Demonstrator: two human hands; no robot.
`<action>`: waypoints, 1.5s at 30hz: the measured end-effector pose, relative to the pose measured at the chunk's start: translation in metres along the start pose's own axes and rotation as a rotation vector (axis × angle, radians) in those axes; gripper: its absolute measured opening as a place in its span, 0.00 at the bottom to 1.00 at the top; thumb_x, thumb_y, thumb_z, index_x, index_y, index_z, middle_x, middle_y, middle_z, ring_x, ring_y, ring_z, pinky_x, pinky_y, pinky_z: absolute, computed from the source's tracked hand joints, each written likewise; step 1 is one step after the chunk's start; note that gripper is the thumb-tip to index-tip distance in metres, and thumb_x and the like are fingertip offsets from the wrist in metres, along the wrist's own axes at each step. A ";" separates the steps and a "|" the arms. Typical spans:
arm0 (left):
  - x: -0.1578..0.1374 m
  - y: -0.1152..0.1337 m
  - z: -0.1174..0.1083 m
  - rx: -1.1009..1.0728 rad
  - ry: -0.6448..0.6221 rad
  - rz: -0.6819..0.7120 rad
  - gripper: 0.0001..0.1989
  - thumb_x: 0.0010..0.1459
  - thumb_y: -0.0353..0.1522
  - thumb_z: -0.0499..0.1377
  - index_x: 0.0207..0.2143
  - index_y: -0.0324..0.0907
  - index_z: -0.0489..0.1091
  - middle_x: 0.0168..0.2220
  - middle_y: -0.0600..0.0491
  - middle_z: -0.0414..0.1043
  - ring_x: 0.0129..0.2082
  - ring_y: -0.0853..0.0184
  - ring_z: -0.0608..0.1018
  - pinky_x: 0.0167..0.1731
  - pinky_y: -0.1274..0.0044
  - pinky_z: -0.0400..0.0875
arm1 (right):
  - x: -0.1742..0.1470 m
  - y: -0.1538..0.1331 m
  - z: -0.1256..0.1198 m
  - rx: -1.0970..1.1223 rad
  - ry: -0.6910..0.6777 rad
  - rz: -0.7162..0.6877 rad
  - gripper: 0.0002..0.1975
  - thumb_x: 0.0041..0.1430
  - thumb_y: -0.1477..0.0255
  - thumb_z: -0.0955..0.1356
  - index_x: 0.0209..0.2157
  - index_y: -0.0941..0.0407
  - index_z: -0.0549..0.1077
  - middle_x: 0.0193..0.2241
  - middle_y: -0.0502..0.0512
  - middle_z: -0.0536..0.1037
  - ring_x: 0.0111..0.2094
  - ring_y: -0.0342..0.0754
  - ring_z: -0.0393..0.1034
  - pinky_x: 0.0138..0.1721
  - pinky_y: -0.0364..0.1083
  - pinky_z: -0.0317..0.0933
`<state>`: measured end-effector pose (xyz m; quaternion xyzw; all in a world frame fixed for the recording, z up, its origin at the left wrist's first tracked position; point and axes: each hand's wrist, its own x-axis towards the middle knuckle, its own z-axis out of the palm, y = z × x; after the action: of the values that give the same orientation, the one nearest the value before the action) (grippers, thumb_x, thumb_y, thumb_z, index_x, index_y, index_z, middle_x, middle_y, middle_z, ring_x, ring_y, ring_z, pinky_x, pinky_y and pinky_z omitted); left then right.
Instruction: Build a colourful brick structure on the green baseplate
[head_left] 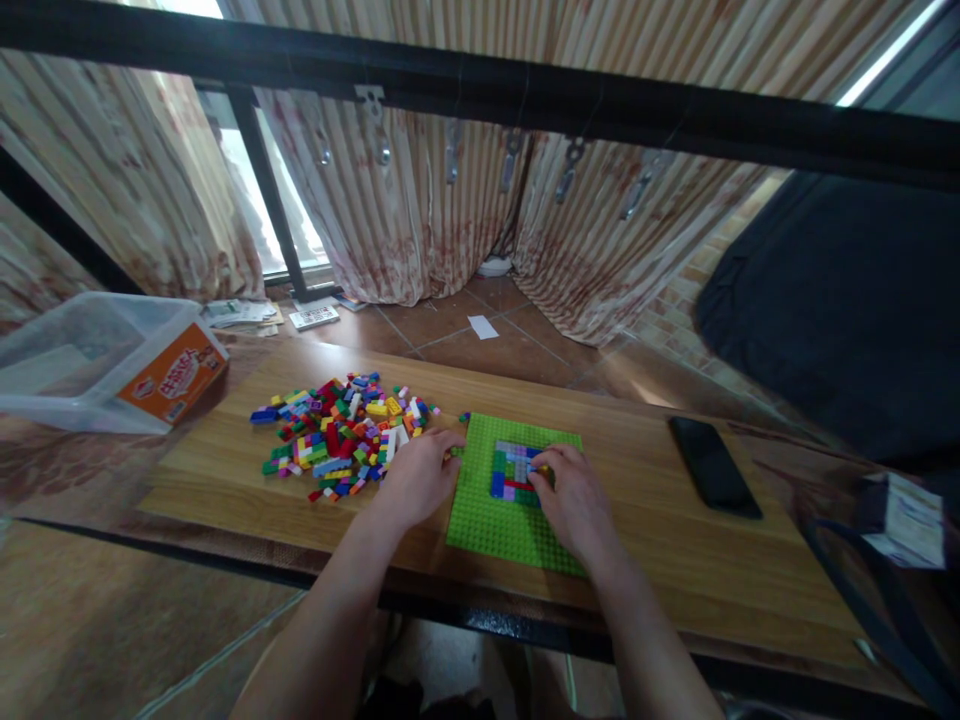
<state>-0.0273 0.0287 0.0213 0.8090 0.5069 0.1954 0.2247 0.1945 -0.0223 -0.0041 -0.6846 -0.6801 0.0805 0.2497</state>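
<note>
A bright green studded baseplate (480, 525) lies on the wooden board. Near its middle sits a low build of toy bricks (510, 465) in blue, grey, purple, red and green. My right hand (577, 497) reaches over the build's right side, thumb and fingertips pinched at a toy brick there, partly hidden by the fingers. My left hand (421, 477) is by the plate's left edge, its fingers curled together; a small greenish bit shows at the fingertips, too small to make out. Left of that hand spreads a pile of loose toy bricks (337, 430) in many colours.
A black phone (714, 466) lies on the board's right part. A clear plastic bin (82, 350) with an orange label stands at the far left. A dark metal bar (480, 85) crosses above, before striped curtains (420, 220). Papers (911, 520) lie at the right.
</note>
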 end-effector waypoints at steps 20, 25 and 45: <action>-0.001 -0.001 -0.001 -0.015 0.017 0.022 0.14 0.54 0.23 0.55 0.40 0.43 0.74 0.37 0.52 0.76 0.37 0.66 0.77 0.40 0.77 0.69 | 0.006 0.003 0.002 -0.035 -0.014 -0.067 0.10 0.60 0.73 0.62 0.31 0.55 0.76 0.43 0.59 0.72 0.47 0.54 0.63 0.50 0.54 0.59; -0.001 -0.004 0.001 -0.033 0.025 0.030 0.14 0.54 0.23 0.55 0.41 0.43 0.74 0.38 0.52 0.76 0.38 0.66 0.77 0.40 0.77 0.69 | 0.004 0.006 -0.003 -0.025 -0.054 -0.080 0.09 0.59 0.73 0.63 0.32 0.55 0.76 0.45 0.59 0.71 0.49 0.55 0.62 0.52 0.55 0.58; -0.001 0.006 0.002 0.020 -0.020 0.028 0.13 0.55 0.23 0.54 0.40 0.41 0.74 0.35 0.51 0.75 0.34 0.67 0.76 0.35 0.78 0.68 | -0.003 0.003 -0.001 -0.098 -0.078 -0.100 0.07 0.59 0.72 0.63 0.36 0.55 0.73 0.45 0.59 0.71 0.49 0.56 0.61 0.52 0.57 0.57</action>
<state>-0.0223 0.0256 0.0233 0.8201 0.4951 0.1851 0.2189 0.1969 -0.0250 -0.0055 -0.6574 -0.7258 0.0610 0.1930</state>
